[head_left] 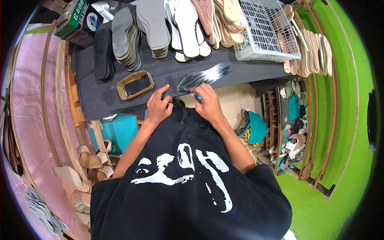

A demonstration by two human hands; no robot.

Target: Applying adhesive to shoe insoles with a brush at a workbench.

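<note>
My right hand [208, 103] is closed around a slim tool with a blue handle [197, 96]; the tool's working end is hidden. Just beyond its fingers, a black shoe sole [204, 77] lies flat and slanted on the dark-covered table, with a glossy, wet-looking surface. My left hand [159, 106] rests at the table's front edge, index finger stretched out and the other fingers loosely bent, holding nothing. Nearest to it stands a low, open tray [149, 82] with yellowish-brown walls and a dark inside.
Along the back of the table [94, 94] stand stacks of grey soles [152, 20], white soles [187, 30] and beige soles [230, 24]. A white plastic crate [260, 53] sits at the back right. At the back left is a green-and-black tin [80, 24]. Shelves with shoe parts flank both sides.
</note>
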